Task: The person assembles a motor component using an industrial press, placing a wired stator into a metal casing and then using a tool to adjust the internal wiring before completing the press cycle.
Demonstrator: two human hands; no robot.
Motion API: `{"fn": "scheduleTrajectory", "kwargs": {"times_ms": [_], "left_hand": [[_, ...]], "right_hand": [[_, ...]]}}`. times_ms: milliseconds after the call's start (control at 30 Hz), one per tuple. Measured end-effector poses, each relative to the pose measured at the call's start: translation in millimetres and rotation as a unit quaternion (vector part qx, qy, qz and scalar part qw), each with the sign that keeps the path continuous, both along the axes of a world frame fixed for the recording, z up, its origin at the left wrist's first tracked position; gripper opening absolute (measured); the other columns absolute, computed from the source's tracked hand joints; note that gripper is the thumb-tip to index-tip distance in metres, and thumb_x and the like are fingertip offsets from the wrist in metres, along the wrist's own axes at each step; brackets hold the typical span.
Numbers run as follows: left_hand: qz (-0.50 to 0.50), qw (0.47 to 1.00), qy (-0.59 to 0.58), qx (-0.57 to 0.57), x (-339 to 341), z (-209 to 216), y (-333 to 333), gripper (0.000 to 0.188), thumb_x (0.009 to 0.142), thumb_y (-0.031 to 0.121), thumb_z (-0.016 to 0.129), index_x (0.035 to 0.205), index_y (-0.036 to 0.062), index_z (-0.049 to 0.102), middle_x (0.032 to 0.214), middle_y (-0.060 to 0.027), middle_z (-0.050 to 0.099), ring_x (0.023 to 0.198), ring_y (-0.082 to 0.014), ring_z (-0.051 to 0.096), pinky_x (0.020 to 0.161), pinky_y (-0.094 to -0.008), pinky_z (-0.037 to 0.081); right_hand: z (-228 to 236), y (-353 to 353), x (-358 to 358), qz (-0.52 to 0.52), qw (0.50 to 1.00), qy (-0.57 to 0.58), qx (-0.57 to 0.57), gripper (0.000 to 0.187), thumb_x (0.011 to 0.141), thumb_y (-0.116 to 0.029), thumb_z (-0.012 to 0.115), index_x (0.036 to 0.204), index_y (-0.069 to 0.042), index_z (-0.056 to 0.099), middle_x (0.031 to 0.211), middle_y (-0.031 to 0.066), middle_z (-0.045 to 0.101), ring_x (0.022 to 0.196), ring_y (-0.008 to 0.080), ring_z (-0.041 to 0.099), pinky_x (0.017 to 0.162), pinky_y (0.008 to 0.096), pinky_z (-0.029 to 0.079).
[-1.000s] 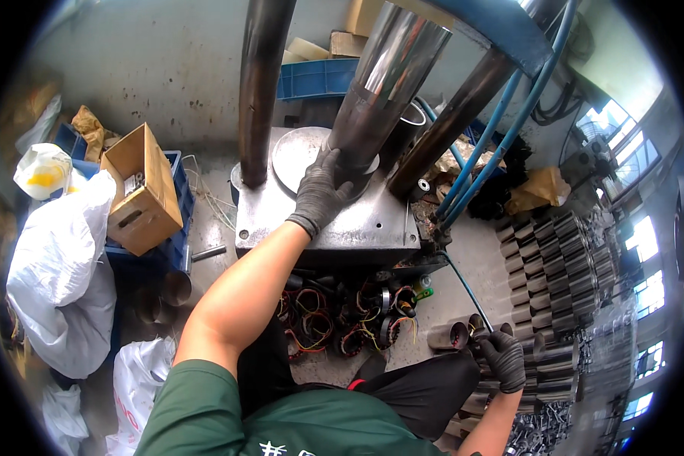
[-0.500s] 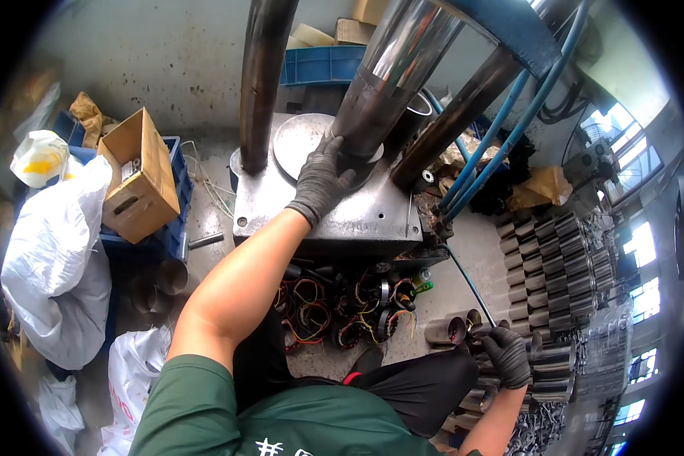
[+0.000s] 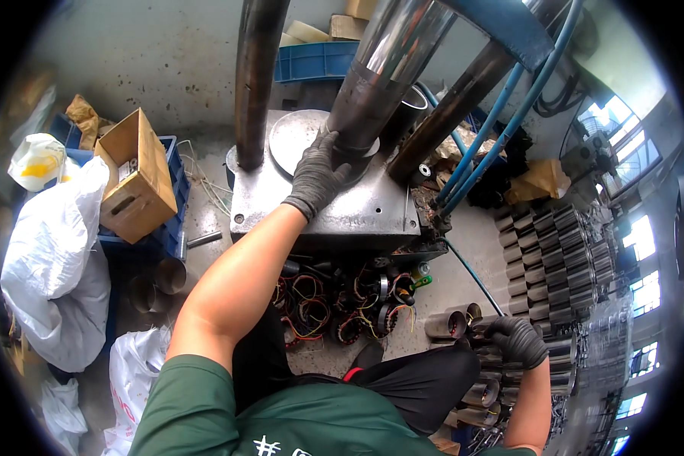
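My left hand (image 3: 318,176), in a dark grey glove, reaches to the press. Its fingers lie stretched against the lower side of an upright steel cylinder (image 3: 365,102), thumb apart, not wrapped round it. The cylinder's foot stands on a round steel plate (image 3: 289,140) on the press bed (image 3: 319,224). My right hand (image 3: 518,342), gloved the same, is curled at the lower end of a thin blue-green lever rod (image 3: 475,277) that slopes down from the press's right side. The glove hides the rod's end.
Wired motor stators (image 3: 342,311) lie below the bed. Metal sleeves (image 3: 547,266) are stacked on the right, others (image 3: 446,325) near my knee. A cardboard box (image 3: 138,182) in a blue crate and white sacks (image 3: 57,258) are left. Press columns (image 3: 254,83) and blue hoses (image 3: 501,144) flank the cylinder.
My right hand has moved right and slightly up, and the lever rod's lower end has shifted with it. The left hand stays against the cylinder; the view has shifted slightly.
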State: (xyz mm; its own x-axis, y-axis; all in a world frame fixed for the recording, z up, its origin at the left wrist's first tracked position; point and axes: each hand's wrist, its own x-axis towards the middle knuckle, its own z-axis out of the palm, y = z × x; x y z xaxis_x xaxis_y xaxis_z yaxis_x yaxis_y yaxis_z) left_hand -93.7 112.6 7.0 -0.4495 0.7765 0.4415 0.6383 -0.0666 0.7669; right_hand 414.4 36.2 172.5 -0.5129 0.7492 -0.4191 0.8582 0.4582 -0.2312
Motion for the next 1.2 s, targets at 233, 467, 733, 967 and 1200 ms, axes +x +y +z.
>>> {"fn": "scheduleTrajectory", "kwargs": {"times_ms": [233, 467, 733, 967, 1200], "left_hand": [[-0.005, 1.0, -0.005, 0.007, 1.8, 1.5, 0.6, 0.077, 0.084, 0.017, 0.081, 0.152, 0.0047, 0.046, 0.152, -0.0201, 0.052, 0.139, -0.0385, 0.051, 0.12, -0.0446, 0.041], [-0.003, 1.0, -0.003, -0.017, -1.9, 5.2, -6.0, 0.076, 0.085, 0.017, 0.081, 0.152, 0.0048, 0.046, 0.152, -0.02, 0.052, 0.139, -0.0384, 0.051, 0.12, -0.0446, 0.041], [-0.01, 1.0, -0.009, -0.006, 3.6, 5.5, -4.6, 0.077, 0.084, 0.015, 0.081, 0.152, 0.0045, 0.046, 0.151, -0.0205, 0.052, 0.14, -0.038, 0.051, 0.12, -0.0442, 0.041], [-0.008, 1.0, -0.012, -0.007, 2.5, 6.0, -4.5, 0.076, 0.085, 0.014, 0.081, 0.152, 0.0042, 0.046, 0.151, -0.0209, 0.052, 0.139, -0.0384, 0.051, 0.12, -0.0439, 0.042], [-0.002, 1.0, -0.007, 0.005, -1.5, -0.5, -1.0, 0.075, 0.085, 0.014, 0.08, 0.151, 0.0037, 0.047, 0.151, -0.0203, 0.053, 0.138, -0.0382, 0.053, 0.119, -0.0435, 0.043]], "right_hand": [[-26.0, 3.3, 31.5, -0.038, 0.995, 0.089, 0.012, 0.023, 0.092, -0.009, 0.067, 0.112, -0.001, 0.075, 0.104, 0.0109, 0.078, 0.095, 0.0207, 0.073, 0.089, 0.034, 0.058], [-11.4, 3.5, 13.5, -0.138, 0.978, 0.159, 0.012, 0.026, 0.087, -0.004, 0.065, 0.11, -0.002, 0.076, 0.1, 0.0132, 0.077, 0.092, 0.0243, 0.073, 0.089, 0.0352, 0.058], [-5.9, 1.6, 13.3, -0.177, 0.971, 0.16, -0.004, 0.025, 0.092, -0.002, 0.062, 0.114, 0.001, 0.075, 0.101, 0.0122, 0.077, 0.094, 0.0193, 0.073, 0.086, 0.0328, 0.058], [-9.5, -4.0, 13.2, -0.121, 0.979, 0.157, -0.041, 0.032, 0.089, -0.001, 0.058, 0.116, 0.0, 0.074, 0.1, 0.013, 0.077, 0.091, 0.0193, 0.074, 0.083, 0.033, 0.059], [-30.3, 4.1, 31.6, -0.105, 0.973, 0.191, -0.074, 0.028, 0.09, -0.005, 0.061, 0.114, 0.001, 0.073, 0.092, 0.01, 0.076, 0.087, 0.0184, 0.071, 0.082, 0.034, 0.057]]}}
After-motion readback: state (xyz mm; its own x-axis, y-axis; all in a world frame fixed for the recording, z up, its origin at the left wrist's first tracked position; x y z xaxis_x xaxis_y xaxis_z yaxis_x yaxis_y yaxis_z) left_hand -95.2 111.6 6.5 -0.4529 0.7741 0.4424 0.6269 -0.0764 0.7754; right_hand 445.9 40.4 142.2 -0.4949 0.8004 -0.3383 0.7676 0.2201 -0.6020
